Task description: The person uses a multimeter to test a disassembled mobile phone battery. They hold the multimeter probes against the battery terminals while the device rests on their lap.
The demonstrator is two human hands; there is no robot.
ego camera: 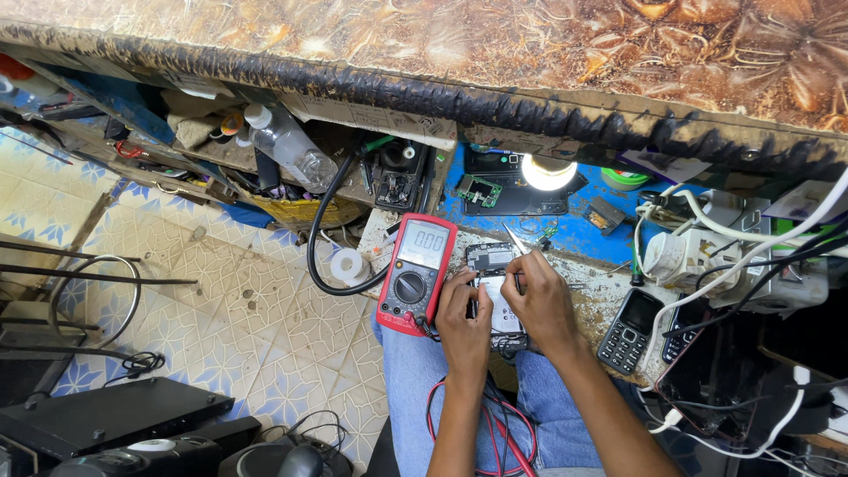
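Observation:
An opened mobile phone (pixel 491 261) with its back off lies on the worn workbench (pixel 601 300) in front of me. My left hand (pixel 463 320) grips the phone's lower left edge. My right hand (pixel 541 300) rests on its right side and holds metal tweezers (pixel 515 238) that point up over the phone. A red digital multimeter (pixel 416 273) lies just left of my left hand, with red and black leads (pixel 495 424) trailing down over my jeans.
A black keypad phone (pixel 628 329) lies right of my right hand, beside white chargers and tangled cables (pixel 698 252). A lit bulb (pixel 548 171), circuit board (pixel 480 191) and blue mat sit behind. A plastic bottle (pixel 287 141) and clutter fill the shelf at left. Tiled floor below.

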